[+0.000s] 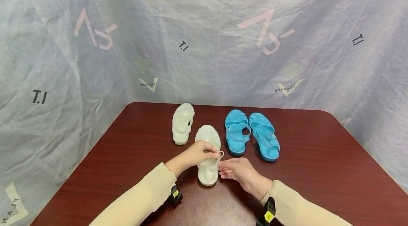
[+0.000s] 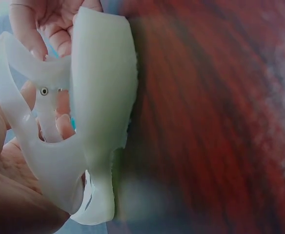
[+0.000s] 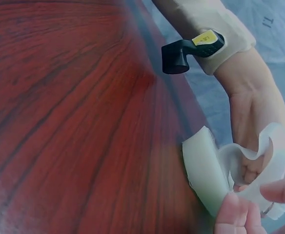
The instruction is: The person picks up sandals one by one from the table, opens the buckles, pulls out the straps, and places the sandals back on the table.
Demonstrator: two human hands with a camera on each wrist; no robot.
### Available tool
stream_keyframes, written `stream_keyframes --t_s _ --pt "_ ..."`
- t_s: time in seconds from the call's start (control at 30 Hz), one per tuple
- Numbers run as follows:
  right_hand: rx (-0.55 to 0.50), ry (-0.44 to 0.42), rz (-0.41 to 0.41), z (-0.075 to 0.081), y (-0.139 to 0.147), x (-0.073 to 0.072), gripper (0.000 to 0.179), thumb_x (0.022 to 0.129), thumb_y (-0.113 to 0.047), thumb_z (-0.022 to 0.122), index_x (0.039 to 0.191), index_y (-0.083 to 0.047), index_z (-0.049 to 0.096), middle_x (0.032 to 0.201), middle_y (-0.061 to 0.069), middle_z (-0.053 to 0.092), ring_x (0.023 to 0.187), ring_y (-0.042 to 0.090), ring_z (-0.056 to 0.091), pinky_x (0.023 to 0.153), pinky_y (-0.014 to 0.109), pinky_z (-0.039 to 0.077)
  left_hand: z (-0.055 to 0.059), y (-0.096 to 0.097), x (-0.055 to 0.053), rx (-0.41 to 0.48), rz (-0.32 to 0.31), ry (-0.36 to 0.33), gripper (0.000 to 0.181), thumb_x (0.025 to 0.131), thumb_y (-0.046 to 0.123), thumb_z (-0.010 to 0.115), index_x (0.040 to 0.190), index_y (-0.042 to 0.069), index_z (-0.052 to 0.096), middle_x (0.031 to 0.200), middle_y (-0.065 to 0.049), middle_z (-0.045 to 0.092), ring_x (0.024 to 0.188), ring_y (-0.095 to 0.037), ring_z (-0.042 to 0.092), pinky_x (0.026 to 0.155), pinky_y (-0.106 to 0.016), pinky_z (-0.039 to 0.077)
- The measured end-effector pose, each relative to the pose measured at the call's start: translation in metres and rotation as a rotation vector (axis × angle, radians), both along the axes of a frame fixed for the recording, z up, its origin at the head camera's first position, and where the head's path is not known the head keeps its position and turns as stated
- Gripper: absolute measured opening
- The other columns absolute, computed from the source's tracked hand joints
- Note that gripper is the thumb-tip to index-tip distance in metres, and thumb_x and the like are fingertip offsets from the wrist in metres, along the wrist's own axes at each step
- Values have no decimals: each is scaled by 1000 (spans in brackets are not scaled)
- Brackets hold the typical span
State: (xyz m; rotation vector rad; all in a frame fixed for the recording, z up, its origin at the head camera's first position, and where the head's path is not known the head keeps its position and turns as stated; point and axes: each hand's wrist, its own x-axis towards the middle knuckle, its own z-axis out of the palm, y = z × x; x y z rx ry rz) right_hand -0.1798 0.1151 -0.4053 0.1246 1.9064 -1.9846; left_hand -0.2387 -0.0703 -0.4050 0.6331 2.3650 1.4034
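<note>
A pale, milky-white sandal [image 1: 208, 177] sits on the table in front of me, toe pointing away. From its left side my left hand [image 1: 201, 152] reaches across the top and pinches the sandal's strap [image 1: 221, 153], whose end curls up in a small loop. On the right side, my right hand [image 1: 239, 171] has its thumb and fingertips at the strap's side near the buckle. The left wrist view shows the sandal's heel strap [image 2: 15, 92] arching beside the sole, with a small metal eyelet [image 2: 44, 91] on the side strap.
The other white sandal [image 1: 181, 138] lies further back on the left. Two blue sandals [image 1: 236, 148] stand side by side at the back right, straps uppermost. All rest on a dark red wood-grain table [image 1: 134, 141], with a grey printed cloth [image 1: 204, 59] hanging behind it.
</note>
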Motion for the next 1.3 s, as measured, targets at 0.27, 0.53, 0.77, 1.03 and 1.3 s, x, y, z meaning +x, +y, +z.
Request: stream_keyframes --t_s 0.27,0.53,0.77,1.03,1.3 --pt "-12 -31 52 0 0 -7 23 86 -13 63 97 7 62 74 1 64 71 11 64 69 23 55 1 -3 -1 6 -17 -4 23 92 20 67 103 2 74 101 -7 73 90 -4 60 82 -22 51" --pt "-31 11 14 4 2 -14 27 87 -11 63 101 12 61 76 3 65 70 11 64 70 23 56 4 -3 -4 -2 -62 6 21 92 18 67 103 2 74 100 -8 73 89 -4 60 81 -20 51" --pt "-8 -10 61 4 4 -15 28 88 -12 62 103 11 60 78 3 65 71 11 65 71 23 57 1 -3 -2 0 -46 -6 21 92 18 67 103 1 74 101 -8 73 90 -4 60 80 -20 51" --pt "48 20 143 15 11 -17 37 92 -17 63 111 15 60 83 7 70 73 12 68 75 26 58 0 -3 -1 -19 -39 37 20 91 20 69 99 4 75 97 -6 74 88 -4 59 78 -20 51" --pt "119 128 72 17 13 -22 34 91 -13 67 111 14 65 88 11 74 74 15 70 76 31 59 0 -3 0 -22 -10 35 21 90 20 70 101 3 75 100 -8 74 88 -5 60 79 -22 51"
